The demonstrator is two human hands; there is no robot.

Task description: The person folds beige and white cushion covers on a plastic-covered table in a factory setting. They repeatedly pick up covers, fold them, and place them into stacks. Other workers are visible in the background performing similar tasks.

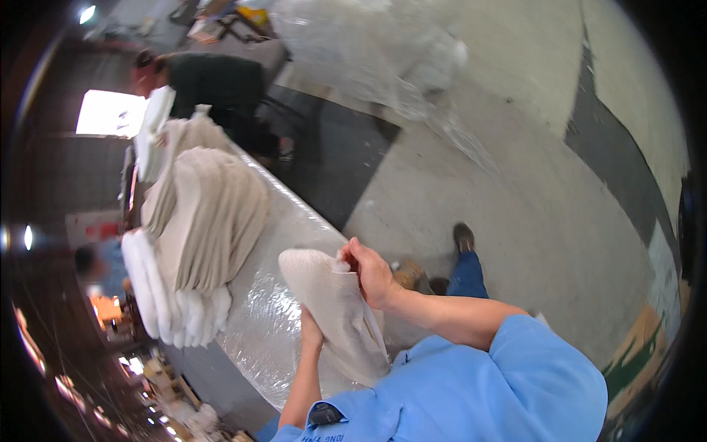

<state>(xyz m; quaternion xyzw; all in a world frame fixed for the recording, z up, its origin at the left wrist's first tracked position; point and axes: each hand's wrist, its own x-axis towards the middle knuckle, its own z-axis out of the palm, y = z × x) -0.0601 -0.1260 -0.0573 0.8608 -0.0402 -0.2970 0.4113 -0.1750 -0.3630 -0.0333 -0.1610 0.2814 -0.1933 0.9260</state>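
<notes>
A beige knitted sock [317, 291] is held up over the plastic-covered table [283, 247], in front of my blue shirt. My left hand [311, 328] grips it from its left side, with most of the fingers hidden behind the fabric. At the upper right edge of the sock, my right hand [370, 274] is closed in a pinch, and a small white tuft [342, 265] shows by its fingertips. Further along the table lies a thick pile of beige socks [210, 217]. White socks [173, 313] lie along its near left side.
A large clear plastic bundle [368, 51] rests on the floor beyond the table. A dark chair-like shape [213, 85] stands at the table's far end. Another person [110, 269] is across the table at left, blurred. Cardboard [633, 346] lies at lower right.
</notes>
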